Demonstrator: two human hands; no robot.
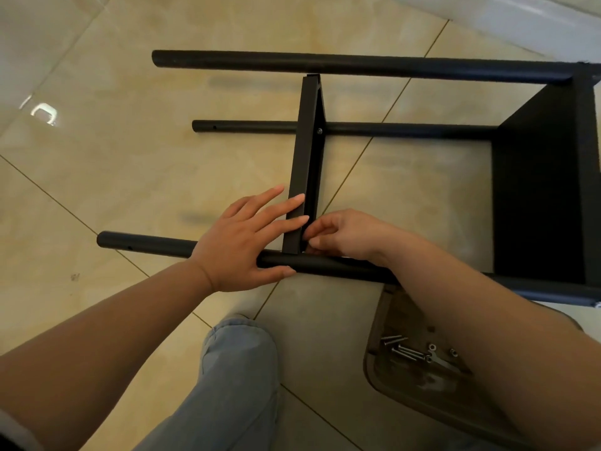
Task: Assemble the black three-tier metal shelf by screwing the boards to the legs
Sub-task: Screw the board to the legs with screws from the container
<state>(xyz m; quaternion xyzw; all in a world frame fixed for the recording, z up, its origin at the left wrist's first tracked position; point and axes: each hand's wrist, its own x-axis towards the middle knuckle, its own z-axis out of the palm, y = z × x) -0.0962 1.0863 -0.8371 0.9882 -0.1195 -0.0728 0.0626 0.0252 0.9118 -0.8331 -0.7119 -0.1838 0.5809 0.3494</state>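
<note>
Fingers of left hand [242,242] straight against middle board [304,164] edge; right hand [341,234] fingers pinched at its corner.

Our left hand [242,242] lies flat, fingers straight; just beside it our right hand [341,234] curls its fingertips together.

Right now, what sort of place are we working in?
Probably a room in a home, working on the floor rather than a bench. Glossy beige floor tiles lie under the half-built shelf, a white wall base runs at top right, and loose screws sit on a tray.
</note>
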